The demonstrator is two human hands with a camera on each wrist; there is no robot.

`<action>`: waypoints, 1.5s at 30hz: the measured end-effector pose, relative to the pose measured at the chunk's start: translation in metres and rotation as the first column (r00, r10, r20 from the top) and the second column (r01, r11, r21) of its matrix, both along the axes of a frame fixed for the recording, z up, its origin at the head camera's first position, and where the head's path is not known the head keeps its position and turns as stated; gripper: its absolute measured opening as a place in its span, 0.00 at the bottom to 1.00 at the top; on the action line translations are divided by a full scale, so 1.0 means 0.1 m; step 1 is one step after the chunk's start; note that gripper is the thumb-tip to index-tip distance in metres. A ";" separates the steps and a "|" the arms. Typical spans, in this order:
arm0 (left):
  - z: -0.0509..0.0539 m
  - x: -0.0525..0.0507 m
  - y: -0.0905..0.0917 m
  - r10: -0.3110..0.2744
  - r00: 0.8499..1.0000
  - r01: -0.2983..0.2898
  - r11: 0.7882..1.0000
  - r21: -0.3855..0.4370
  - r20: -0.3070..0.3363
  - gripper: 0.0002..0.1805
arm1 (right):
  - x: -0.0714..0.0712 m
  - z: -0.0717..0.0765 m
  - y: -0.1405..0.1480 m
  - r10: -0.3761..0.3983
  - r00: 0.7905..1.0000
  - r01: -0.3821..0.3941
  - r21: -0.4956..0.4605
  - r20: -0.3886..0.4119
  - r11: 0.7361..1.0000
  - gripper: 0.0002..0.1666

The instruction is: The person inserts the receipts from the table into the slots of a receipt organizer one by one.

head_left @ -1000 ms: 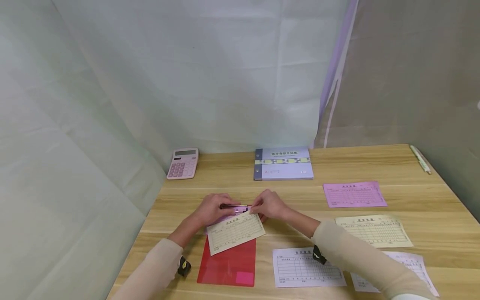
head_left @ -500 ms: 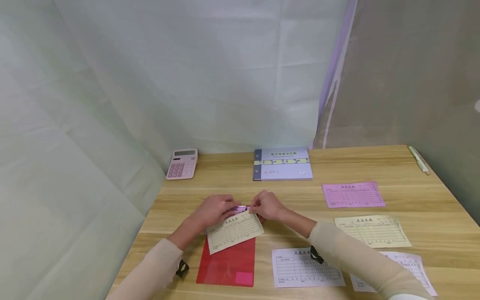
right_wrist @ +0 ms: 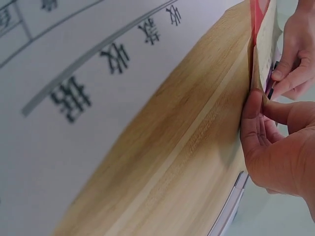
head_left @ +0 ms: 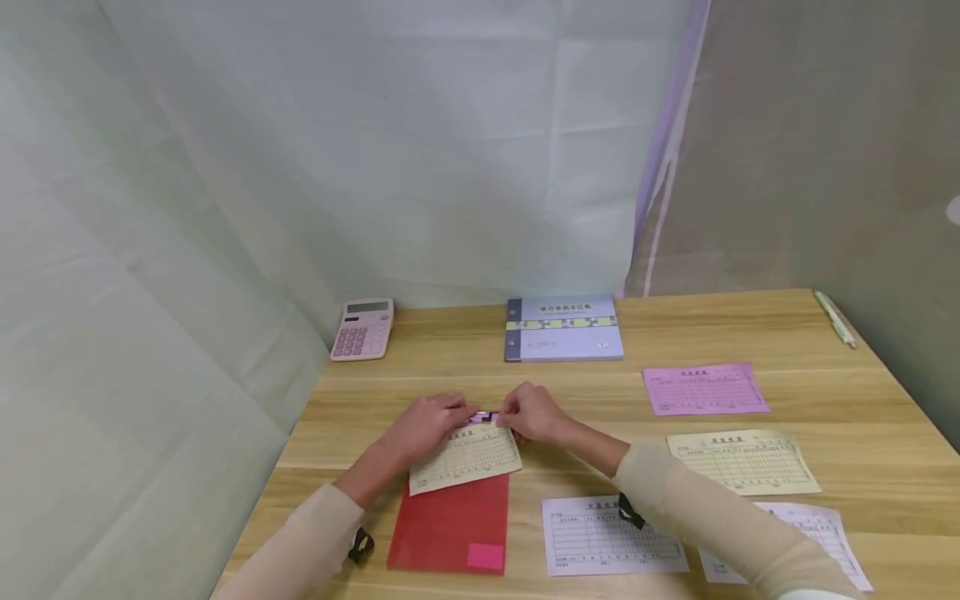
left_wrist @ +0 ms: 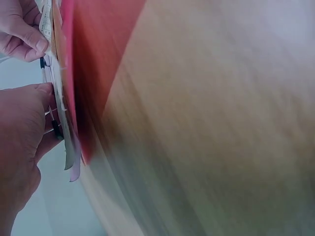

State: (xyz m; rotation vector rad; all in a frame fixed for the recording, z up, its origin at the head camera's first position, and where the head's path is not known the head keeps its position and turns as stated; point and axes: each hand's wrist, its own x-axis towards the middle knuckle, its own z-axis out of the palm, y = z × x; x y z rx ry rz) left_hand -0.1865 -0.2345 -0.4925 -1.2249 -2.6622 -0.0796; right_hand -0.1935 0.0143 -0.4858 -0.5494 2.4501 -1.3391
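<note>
In the head view a red file folder (head_left: 442,529) lies on the table, with a metal clip (head_left: 483,415) at its far edge. My left hand (head_left: 426,429) grips this clip; the left wrist view has the thumb and fingers on either side of the clip's wire (left_wrist: 51,110). A pale yellow receipt slip (head_left: 467,462) lies slightly tilted over the folder's upper part, its far edge near the clip. My right hand (head_left: 532,414) pinches the slip's far right corner, with thumb and finger meeting on the paper in the right wrist view. Purple paper shows beneath the slip.
To the right lie a pink slip (head_left: 705,390), another yellow slip (head_left: 742,462), and two white slips, one (head_left: 611,542) partly under the right forearm. Farther back are a pink calculator (head_left: 363,330), a blue account book (head_left: 564,329) and a pen (head_left: 835,319).
The yellow slip has slid away from me toward the clip and lies a little straighter. My left hand has shifted slightly with its fingers over the clip; the right hand keeps its pinch.
</note>
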 end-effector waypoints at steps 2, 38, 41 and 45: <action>0.01 0.00 0.01 0.018 1.000 -0.018 1.000 0.003 0.022 0.16 | 0.01 0.01 0.00 0.001 1.000 -0.001 -0.002 -0.012 1.000 0.08; -0.05 0.02 -0.03 -0.043 0.998 0.047 0.997 0.069 -0.050 0.16 | 0.04 0.03 -0.07 -0.224 0.963 0.232 -0.039 0.150 0.972 0.07; -0.07 0.02 -0.04 -0.056 0.997 0.061 0.993 0.100 -0.052 0.15 | 0.03 0.04 -0.06 -0.204 0.966 0.213 -0.040 0.161 0.976 0.07; -0.09 0.01 -0.04 -0.056 0.997 0.061 0.992 0.114 -0.047 0.16 | 0.01 0.06 -0.04 -0.174 0.969 0.181 -0.025 0.178 0.983 0.08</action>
